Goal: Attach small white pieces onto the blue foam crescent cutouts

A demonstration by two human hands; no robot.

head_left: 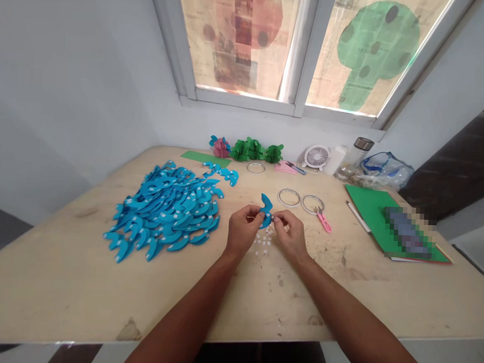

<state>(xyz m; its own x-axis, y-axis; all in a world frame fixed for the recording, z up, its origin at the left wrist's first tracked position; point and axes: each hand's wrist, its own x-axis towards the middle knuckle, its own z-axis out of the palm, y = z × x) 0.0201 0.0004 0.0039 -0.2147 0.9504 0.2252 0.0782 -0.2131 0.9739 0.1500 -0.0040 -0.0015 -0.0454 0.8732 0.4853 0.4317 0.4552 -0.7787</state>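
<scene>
Between thumb and fingers my left hand [242, 227] pinches a curved blue paper piece [266, 202], held up over the table. My right hand [291, 233] has its thumb and finger closed at the piece's right edge; whatever is between those fingertips is too small to make out. Below the hands, small white squares [265, 242] lie scattered on the wood. To the left spreads a large heap of similar blue paper pieces [173, 205], many with a small white square on them.
Tape rings [289, 197] and pink snips [323, 220] lie right of my hands. Farther back are green paper figures [251, 149], a small white fan [316, 157] and a bottle [357, 154]. Green sheets [368, 207] with a blurred-out object cover the right side. Behind stands the window wall.
</scene>
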